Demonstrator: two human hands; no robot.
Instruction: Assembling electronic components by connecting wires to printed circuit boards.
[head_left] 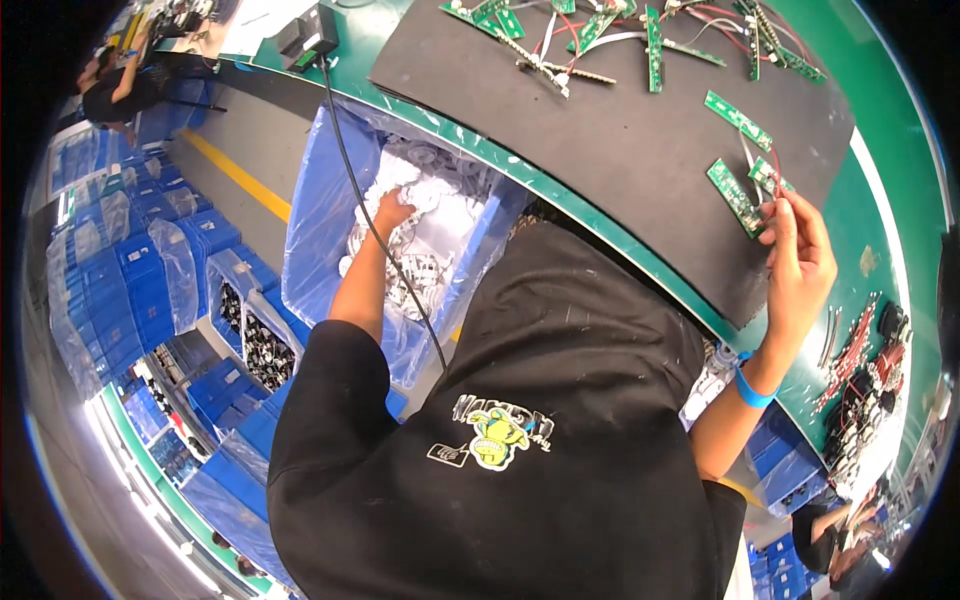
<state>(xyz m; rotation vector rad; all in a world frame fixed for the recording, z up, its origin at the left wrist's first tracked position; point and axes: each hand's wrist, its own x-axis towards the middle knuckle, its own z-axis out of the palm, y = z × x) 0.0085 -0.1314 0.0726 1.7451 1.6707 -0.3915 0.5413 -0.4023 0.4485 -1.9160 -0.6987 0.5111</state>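
Note:
My right hand (pixel 797 255) is over the right side of the black mat (pixel 600 130), with thumb and fingers pinching a small green circuit board (pixel 768 178). Thin red and white wires run from it to two longer green board strips, one strip (pixel 738 118) above it and another strip (pixel 735 198) beside my fingertips. Down to the left, my left hand (pixel 394 212) reaches into a blue bin (pixel 312 235) lined with clear plastic. Its fingers are closed around a white part (pixel 425 192) among many similar white pieces; their tips are partly hidden.
Several wired green boards (pixel 655 50) lie along the mat's far edge. A black cable (pixel 350 160) hangs from a black box (pixel 308 38) across the bin. Bundled red and black wires (pixel 865 385) lie at the bench's right. Blue crates (pixel 150 285) stand left; other people work farther off.

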